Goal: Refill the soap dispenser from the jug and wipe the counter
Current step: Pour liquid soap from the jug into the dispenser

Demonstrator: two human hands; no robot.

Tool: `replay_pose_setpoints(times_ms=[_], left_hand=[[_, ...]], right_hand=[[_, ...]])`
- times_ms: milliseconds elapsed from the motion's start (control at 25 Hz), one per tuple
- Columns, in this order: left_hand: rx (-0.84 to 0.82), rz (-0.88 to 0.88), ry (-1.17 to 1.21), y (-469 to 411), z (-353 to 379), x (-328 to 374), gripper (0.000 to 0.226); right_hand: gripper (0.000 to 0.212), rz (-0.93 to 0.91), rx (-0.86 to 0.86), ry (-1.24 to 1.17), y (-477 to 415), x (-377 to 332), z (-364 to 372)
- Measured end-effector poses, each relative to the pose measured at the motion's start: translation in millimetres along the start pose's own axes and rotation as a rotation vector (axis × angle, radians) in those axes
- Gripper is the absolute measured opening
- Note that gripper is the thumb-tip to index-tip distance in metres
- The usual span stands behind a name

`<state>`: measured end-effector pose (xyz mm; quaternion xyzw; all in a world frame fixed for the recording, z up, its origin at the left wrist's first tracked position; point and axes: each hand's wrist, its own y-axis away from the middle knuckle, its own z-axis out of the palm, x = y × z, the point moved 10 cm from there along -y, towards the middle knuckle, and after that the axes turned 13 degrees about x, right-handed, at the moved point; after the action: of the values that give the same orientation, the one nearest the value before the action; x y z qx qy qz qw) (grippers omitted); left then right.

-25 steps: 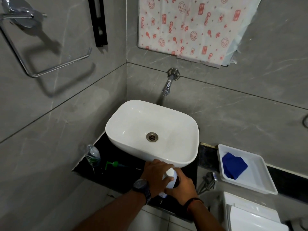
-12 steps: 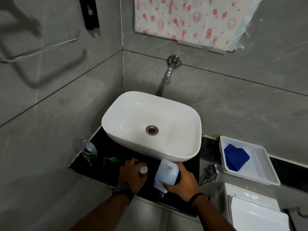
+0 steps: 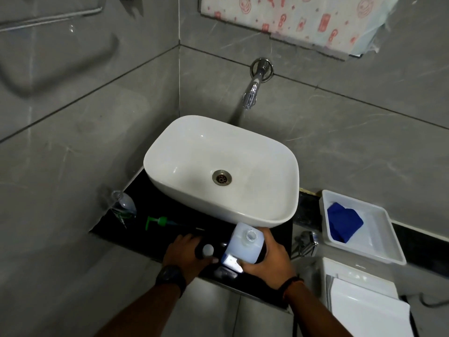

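The right hand (image 3: 268, 257) is wrapped around the side of a translucent white plastic jug (image 3: 244, 244), which stands open-mouthed on the glossy black stone tabletop (image 3: 175, 215) just in front of the basin. Just beside it, the left hand (image 3: 185, 255) is curled about a small round white cap (image 3: 208, 250), held between fingers and thumb close above the tabletop.

Further left on the tabletop lies a green pump head (image 3: 159, 221) on its side, and in the back left corner stands a clear plastic soap dispenser bottle (image 3: 122, 205) with its neck open, against the wall.

A white oval ceramic basin (image 3: 243, 205) sits on the tabletop, a chrome spout (image 3: 252, 92) jutting from the grey marbled wall tiles (image 3: 352, 147) above it. To the right, a white plastic tray (image 3: 379, 242) holds a folded blue cloth (image 3: 343, 223). A white toilet cistern (image 3: 359, 295) fills the lower right corner. A sheet of white paper with red prints (image 3: 303, 18) is taped up above the spout.
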<state>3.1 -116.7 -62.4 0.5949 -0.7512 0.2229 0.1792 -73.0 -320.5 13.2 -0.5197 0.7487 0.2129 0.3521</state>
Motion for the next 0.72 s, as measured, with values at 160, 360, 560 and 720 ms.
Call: replay_pose_setpoints(times_ms=[160,360,560,720], left_hand=[[0.367,-0.277,0.182,-9,-77,-60,0.057],[0.749,-0.592,0.202,-15,-147,-139,0.080],[0.716,-0.551,0.286,-48,-145,-153,0.098],[0.617,-0.592,0.382,-56,-125,-163,0.089]], right_hand=[[0.067,0.003,-0.011,-0.010,0,-1,1],[0.066,0.017,0.001,-0.005,-2,-3,3],[0.065,0.020,0.011,-0.007,-6,-2,6],[0.065,0.010,0.030,-0.009,-5,-1,6]])
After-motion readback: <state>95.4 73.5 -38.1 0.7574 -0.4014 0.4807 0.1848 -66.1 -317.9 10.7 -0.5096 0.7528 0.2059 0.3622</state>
